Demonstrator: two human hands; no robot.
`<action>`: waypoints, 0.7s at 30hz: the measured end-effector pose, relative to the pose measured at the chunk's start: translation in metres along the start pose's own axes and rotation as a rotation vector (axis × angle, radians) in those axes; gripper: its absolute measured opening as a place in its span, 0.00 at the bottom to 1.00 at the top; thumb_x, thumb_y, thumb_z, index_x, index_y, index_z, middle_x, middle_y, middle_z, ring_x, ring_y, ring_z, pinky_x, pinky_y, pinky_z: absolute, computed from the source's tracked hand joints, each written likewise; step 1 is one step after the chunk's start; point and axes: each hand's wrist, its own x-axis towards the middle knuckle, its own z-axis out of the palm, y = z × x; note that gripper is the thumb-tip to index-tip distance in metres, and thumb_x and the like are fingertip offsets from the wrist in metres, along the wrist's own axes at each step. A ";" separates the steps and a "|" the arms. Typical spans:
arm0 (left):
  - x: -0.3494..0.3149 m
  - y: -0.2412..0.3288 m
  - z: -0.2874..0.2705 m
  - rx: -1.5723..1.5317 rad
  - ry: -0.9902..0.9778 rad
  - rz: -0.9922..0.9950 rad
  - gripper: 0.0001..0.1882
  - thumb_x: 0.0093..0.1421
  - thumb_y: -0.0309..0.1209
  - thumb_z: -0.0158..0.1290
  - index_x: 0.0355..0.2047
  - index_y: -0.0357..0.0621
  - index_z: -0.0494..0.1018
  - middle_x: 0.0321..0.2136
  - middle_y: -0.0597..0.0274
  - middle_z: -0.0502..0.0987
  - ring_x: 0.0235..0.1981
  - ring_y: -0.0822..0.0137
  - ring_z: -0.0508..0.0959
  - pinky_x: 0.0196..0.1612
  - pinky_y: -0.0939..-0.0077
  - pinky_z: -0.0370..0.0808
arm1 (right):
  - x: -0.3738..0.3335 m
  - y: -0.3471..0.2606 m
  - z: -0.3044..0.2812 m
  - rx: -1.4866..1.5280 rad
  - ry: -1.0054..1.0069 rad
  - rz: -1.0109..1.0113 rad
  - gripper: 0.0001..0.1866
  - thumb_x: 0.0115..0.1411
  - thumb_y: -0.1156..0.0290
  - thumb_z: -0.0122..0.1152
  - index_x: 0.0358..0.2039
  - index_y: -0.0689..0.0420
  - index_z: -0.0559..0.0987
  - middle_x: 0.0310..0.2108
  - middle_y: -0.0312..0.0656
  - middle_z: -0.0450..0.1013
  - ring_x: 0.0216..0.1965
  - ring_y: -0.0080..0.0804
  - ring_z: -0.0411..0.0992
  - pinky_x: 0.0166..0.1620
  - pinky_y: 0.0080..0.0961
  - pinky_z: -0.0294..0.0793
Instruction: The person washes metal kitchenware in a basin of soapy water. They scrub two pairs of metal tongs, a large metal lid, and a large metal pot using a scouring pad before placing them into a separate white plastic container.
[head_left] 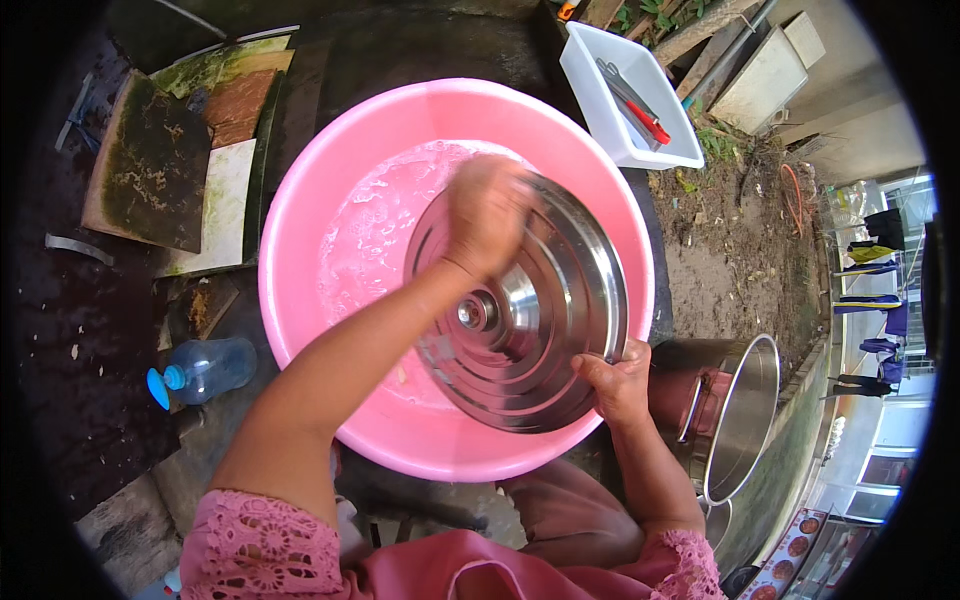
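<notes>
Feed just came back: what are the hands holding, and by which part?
The right hand grips the steel lid by its lower rim; the left hand presses on its top face.

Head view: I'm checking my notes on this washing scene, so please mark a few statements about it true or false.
1. The steel lid is held over the pink basin. True.
2. The right hand grips the lid's lower rim. True.
3. The left hand rests on the ground. False: it presses on the lid's upper part.
4. The white tub is blue. False: it is white, with tools inside.
5. A plastic bottle lies left of the basin. True.
</notes>
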 end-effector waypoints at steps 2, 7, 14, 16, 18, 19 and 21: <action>-0.014 -0.035 -0.019 0.262 0.046 -0.368 0.10 0.56 0.33 0.48 0.36 0.45 0.72 0.37 0.55 0.73 0.42 0.52 0.70 0.46 0.57 0.65 | 0.004 -0.005 0.002 -0.009 -0.031 0.003 0.04 0.48 0.80 0.61 0.20 0.59 0.75 0.17 0.25 0.66 0.20 0.12 0.60 0.22 0.16 0.58; -0.046 0.043 0.009 -0.113 -0.251 -0.307 0.27 0.63 0.38 0.43 0.59 0.33 0.58 0.61 0.39 0.54 0.64 0.46 0.53 0.64 0.58 0.49 | 0.024 0.018 0.007 -0.051 -0.024 -0.011 0.03 0.51 0.77 0.60 0.21 0.60 0.76 0.17 0.26 0.67 0.19 0.13 0.61 0.22 0.14 0.59; -0.037 0.048 0.021 -0.031 -0.229 -0.161 0.23 0.59 0.30 0.45 0.54 0.32 0.63 0.55 0.40 0.63 0.57 0.43 0.62 0.58 0.57 0.60 | 0.019 0.008 0.002 0.009 0.076 0.012 0.04 0.51 0.77 0.59 0.21 0.59 0.77 0.16 0.28 0.69 0.18 0.14 0.63 0.21 0.16 0.59; -0.036 0.038 0.028 -0.042 -0.169 -0.236 0.22 0.60 0.29 0.45 0.53 0.31 0.64 0.55 0.38 0.63 0.56 0.42 0.63 0.58 0.56 0.60 | 0.023 0.008 0.005 -0.050 0.065 0.005 0.05 0.53 0.75 0.58 0.21 0.59 0.76 0.16 0.29 0.68 0.18 0.15 0.63 0.21 0.16 0.59; -0.069 0.064 0.016 -0.169 -0.354 -0.064 0.22 0.60 0.30 0.46 0.53 0.33 0.65 0.56 0.40 0.63 0.59 0.45 0.62 0.60 0.55 0.58 | 0.029 0.016 -0.003 0.047 0.133 0.040 0.09 0.58 0.68 0.55 0.25 0.60 0.76 0.20 0.31 0.70 0.20 0.16 0.65 0.24 0.17 0.63; -0.087 0.082 0.005 -0.256 -0.492 -0.044 0.22 0.59 0.29 0.46 0.54 0.33 0.65 0.57 0.43 0.61 0.61 0.47 0.59 0.61 0.55 0.56 | 0.033 0.024 -0.011 0.151 0.179 0.042 0.14 0.61 0.64 0.52 0.28 0.62 0.76 0.23 0.32 0.72 0.22 0.17 0.67 0.26 0.17 0.67; -0.114 0.085 -0.015 -0.209 -0.654 0.094 0.24 0.57 0.28 0.48 0.54 0.35 0.64 0.57 0.48 0.62 0.61 0.50 0.59 0.60 0.55 0.56 | 0.040 0.014 -0.018 0.328 0.170 0.014 0.19 0.65 0.58 0.49 0.42 0.63 0.74 0.35 0.41 0.75 0.36 0.30 0.74 0.42 0.27 0.74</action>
